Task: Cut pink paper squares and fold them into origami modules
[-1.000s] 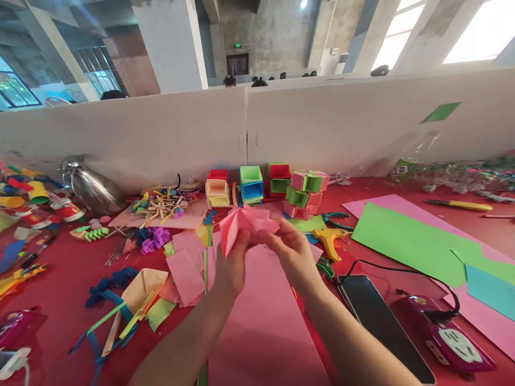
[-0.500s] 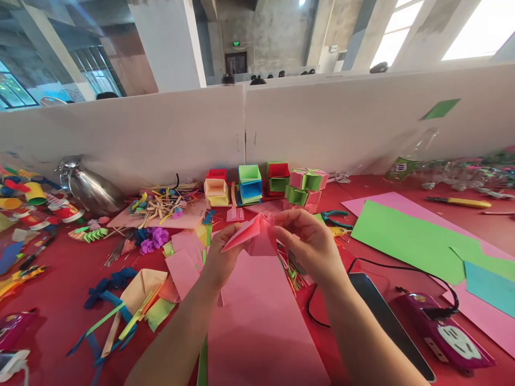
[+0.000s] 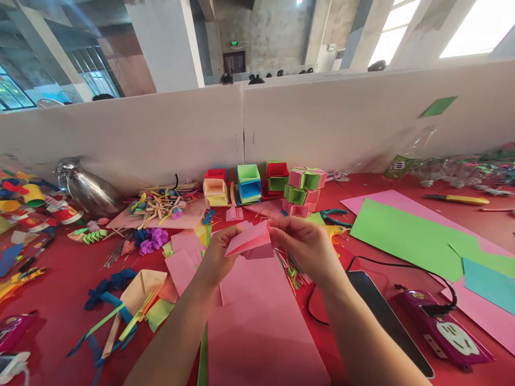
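Observation:
A folded piece of pink paper point(image 3: 253, 241) is held up between both hands, over a large pink paper sheet point(image 3: 265, 327) on the red table. My left hand point(image 3: 220, 252) is closed on the folded paper's left side, with the thumb on top. At its right edge, my right hand point(image 3: 303, 241) pinches the paper between thumb and fingers. Behind the hands stand stacked folded paper boxes point(image 3: 248, 182) in several colours. Green and pink paper cubes point(image 3: 303, 187) are piled beside them.
To the right lie a green sheet point(image 3: 406, 241), a black phone point(image 3: 386, 321) and a purple power strip point(image 3: 446, 327) with a cable. A steel jug point(image 3: 90, 187), craft sticks point(image 3: 164, 206) and paper scraps point(image 3: 153, 305) are on the left. A white partition point(image 3: 161, 128) borders the table's back.
The pink paper's top right part, raised and spread before, now lies flatter, with a straighter right edge. My right hand has lowered slightly; both hands keep their hold.

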